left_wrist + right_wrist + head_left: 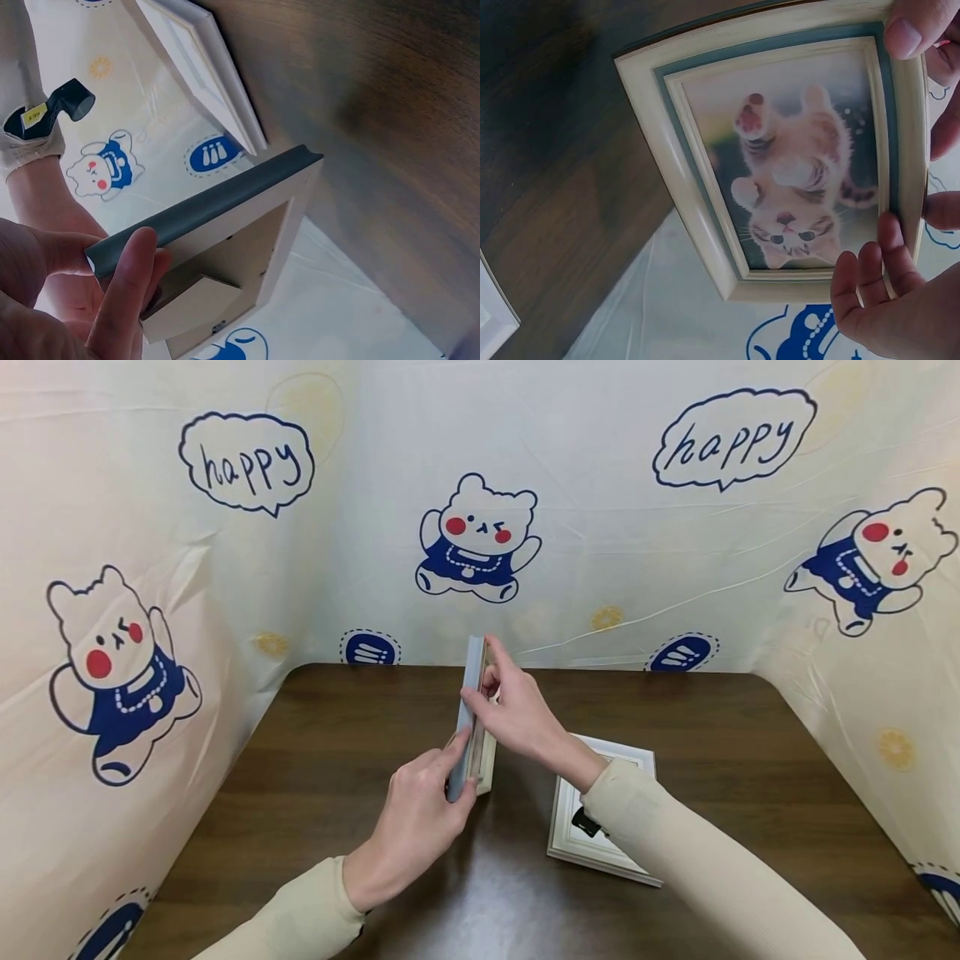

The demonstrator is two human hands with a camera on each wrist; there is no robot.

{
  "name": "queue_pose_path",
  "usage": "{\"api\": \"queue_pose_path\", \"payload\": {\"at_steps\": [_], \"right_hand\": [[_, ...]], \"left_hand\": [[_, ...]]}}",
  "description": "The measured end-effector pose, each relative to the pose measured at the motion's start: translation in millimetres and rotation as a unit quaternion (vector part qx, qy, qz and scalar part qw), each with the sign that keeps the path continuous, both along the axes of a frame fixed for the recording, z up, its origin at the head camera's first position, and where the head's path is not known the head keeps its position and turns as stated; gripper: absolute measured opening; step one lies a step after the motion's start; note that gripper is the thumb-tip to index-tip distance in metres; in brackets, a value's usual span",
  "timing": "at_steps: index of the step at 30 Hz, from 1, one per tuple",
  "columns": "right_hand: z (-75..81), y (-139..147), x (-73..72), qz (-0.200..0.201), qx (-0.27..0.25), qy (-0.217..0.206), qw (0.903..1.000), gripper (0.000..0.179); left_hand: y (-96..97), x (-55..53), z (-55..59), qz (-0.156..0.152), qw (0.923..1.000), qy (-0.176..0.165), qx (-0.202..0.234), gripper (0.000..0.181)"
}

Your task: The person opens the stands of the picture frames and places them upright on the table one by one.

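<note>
A cream picture frame [467,718] with a blue-grey inner band stands on edge between my hands, above the table. A photo of a kitten, upside down in the right wrist view, fills its front [795,180]. My left hand [420,802] grips the near end, thumb on the front side and index finger along the top edge. My right hand [521,706] holds the far part, thumb on the top edge and fingers [896,255] against the front. In the left wrist view the back is visible, with a tilted flap of board [196,307] sticking out.
A second, white frame [600,849] lies on the dark wooden table [315,760] to the right, partly under my right forearm. A patterned cloth [360,552] with bears surrounds the table at the back and sides.
</note>
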State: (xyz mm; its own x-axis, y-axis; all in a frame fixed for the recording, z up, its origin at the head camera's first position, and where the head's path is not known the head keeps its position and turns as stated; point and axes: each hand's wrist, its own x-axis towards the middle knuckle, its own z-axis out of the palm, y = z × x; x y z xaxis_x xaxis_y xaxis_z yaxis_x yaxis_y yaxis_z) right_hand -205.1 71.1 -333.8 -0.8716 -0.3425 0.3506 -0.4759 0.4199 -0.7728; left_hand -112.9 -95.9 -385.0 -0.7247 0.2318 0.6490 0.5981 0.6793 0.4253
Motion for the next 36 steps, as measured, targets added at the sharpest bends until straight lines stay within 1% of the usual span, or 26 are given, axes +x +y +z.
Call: {"api": "queue_pose_path", "payload": {"at_steps": [4,12,19,23,27,36], "right_hand": [[0.5,-2.0,0.6,0.0,-0.003,0.0,1.0,0.073],[1.4,-4.6,1.0,-0.005,-0.005,-0.001,1.0,0.07],[-0.5,-5.9,-0.8,-0.002,-0.014,0.009,0.9999,0.081],[-1.2,-6.0,-0.4,0.001,-0.01,0.008,0.9999,0.075],[-1.6,-5.6,1.3,-0.001,-0.02,0.003,0.9998,0.072],[-1.1,-4.0,4.2,-0.009,-0.043,0.014,0.9989,0.071]], "left_hand": [[0.2,1.7,-0.4,0.0,1.0,0.005,0.003,0.062],[0.2,3.9,1.0,-0.002,1.0,-0.001,0.001,0.062],[-1.5,5.2,1.1,-0.006,0.9999,-0.008,0.004,0.063],[-0.8,5.2,1.2,-0.005,1.0,-0.007,0.004,0.062],[0.8,5.5,2.0,-0.005,1.0,-0.001,0.0,0.061],[5.1,7.0,5.0,-0.01,0.9998,0.009,-0.013,0.059]]}}
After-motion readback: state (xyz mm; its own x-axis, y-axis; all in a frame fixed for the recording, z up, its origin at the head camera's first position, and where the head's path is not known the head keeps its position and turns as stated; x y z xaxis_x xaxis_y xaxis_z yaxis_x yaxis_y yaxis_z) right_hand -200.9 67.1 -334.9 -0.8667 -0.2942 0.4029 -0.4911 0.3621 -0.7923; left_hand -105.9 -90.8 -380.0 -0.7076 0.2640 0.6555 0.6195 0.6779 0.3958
